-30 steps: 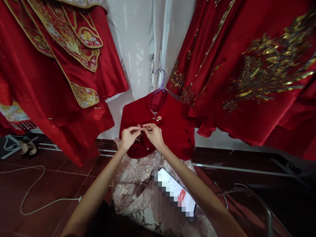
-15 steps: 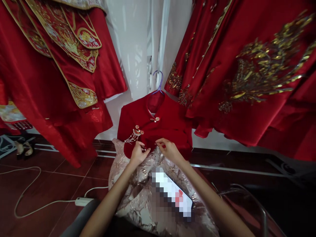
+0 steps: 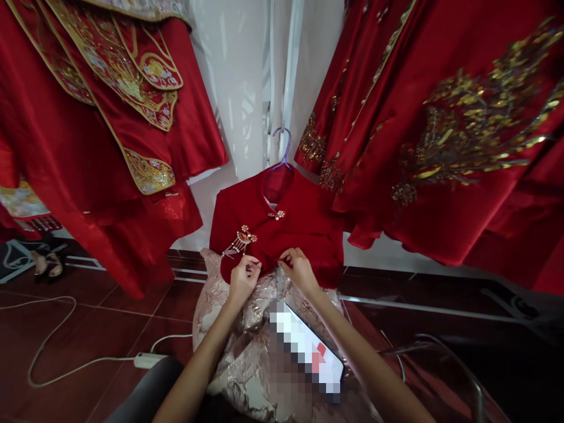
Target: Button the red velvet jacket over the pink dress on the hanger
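Observation:
A red garment (image 3: 304, 241) on a purple hanger (image 3: 284, 144) lies across my lap, over a pale patterned cloth (image 3: 247, 376) with a metallic sheen. A beaded tassel ornament (image 3: 243, 238) sits on its left breast, and a jewelled clasp (image 3: 277, 215) at the collar. My left hand (image 3: 245, 277) is closed in a pinch just below the ornament, at the garment. To its right, my right hand (image 3: 300, 269) pinches with thumb and forefinger close to the red fabric. What either pinch holds is too small to make out. A phone (image 3: 315, 346), partly pixelated, rests on the pale cloth.
Embroidered red garments (image 3: 145, 106) hang at the left, and sequinned red ones (image 3: 440, 164) at the right. A white cable (image 3: 48, 376) with a power strip (image 3: 150, 360) runs over the tiled floor. Shoes (image 3: 47, 264) stand far left; a curved metal frame (image 3: 476, 388) is at the lower right.
My left hand has shifted slightly left and down, its fingers drawn closer together. My right hand stays near the same spot, still pinching. The garment has barely moved.

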Tool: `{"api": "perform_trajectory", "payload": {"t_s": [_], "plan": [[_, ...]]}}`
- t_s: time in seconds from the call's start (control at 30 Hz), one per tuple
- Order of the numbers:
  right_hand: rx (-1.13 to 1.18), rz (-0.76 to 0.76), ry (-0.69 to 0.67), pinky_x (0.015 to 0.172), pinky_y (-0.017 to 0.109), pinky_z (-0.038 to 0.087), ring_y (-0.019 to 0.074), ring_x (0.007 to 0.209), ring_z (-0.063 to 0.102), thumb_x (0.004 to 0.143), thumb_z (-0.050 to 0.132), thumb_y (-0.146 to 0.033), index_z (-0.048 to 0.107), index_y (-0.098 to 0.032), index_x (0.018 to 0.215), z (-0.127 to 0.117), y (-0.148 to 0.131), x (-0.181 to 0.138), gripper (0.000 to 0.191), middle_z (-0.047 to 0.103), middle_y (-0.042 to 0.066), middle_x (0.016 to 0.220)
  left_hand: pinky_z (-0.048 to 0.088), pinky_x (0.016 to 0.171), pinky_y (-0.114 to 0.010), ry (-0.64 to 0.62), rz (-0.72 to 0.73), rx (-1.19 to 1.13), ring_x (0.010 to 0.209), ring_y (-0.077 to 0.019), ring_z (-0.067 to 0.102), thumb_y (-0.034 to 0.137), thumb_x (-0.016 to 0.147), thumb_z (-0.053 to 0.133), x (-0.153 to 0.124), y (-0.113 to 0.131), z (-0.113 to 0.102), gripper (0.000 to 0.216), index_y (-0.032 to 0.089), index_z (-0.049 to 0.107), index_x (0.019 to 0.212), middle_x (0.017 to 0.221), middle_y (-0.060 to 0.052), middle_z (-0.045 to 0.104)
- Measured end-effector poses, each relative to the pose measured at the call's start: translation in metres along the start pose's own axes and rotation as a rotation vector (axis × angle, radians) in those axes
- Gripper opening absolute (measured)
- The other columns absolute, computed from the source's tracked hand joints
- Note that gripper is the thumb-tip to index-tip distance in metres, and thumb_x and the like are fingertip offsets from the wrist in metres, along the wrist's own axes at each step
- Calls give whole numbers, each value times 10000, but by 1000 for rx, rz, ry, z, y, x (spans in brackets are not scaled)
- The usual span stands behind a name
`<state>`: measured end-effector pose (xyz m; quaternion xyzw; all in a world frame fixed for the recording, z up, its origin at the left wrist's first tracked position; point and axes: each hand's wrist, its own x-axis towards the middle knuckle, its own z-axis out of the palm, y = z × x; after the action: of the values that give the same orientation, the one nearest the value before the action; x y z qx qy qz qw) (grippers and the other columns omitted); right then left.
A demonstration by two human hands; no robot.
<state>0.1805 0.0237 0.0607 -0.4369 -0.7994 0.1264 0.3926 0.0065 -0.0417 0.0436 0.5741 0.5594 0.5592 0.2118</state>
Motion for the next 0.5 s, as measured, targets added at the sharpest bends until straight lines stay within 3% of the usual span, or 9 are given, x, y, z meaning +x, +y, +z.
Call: {"api": "perform_trajectory", "payload": {"t_s": [0.13,0.27,0.33,0.43,0.5], "plan": [[-71,-101,48,770,310,457,201,902,557,816,514,-206,564,-200,881,-12,-6,-6,82,566,75,946,489,642,-203,-27,38,-83,731,-118,617,342,781,580,-3,5,1,187,184,590,882,779,-26,643],[9,14,46,721,321,463,191,803,589,820,521,-250,557,-208,866,-14,-10,-2,72,617,43,828,500,644,-210,-56,15,-155,746,-125,621,338,768,601,-4,6,5,211,175,617,902,824,-47,658],[215,103,-73,680,309,476,178,730,607,785,576,-304,566,-196,840,-10,-14,2,122,634,40,773,506,649,-219,-48,-10,-190,748,-134,628,332,758,611,-3,7,5,211,168,633,888,829,-56,667],[653,206,-415,636,292,490,159,648,621,699,668,-376,589,-170,813,-1,-27,5,248,651,41,734,516,680,-238,37,-41,-257,760,-149,642,315,743,620,-2,8,1,194,155,650,848,826,-63,681],[872,266,-543,648,289,494,148,642,625,653,708,-396,596,-160,829,4,-36,4,316,660,40,749,521,702,-250,110,-62,-304,761,-156,649,298,728,629,-1,8,-3,187,148,656,836,831,-65,689]]}}
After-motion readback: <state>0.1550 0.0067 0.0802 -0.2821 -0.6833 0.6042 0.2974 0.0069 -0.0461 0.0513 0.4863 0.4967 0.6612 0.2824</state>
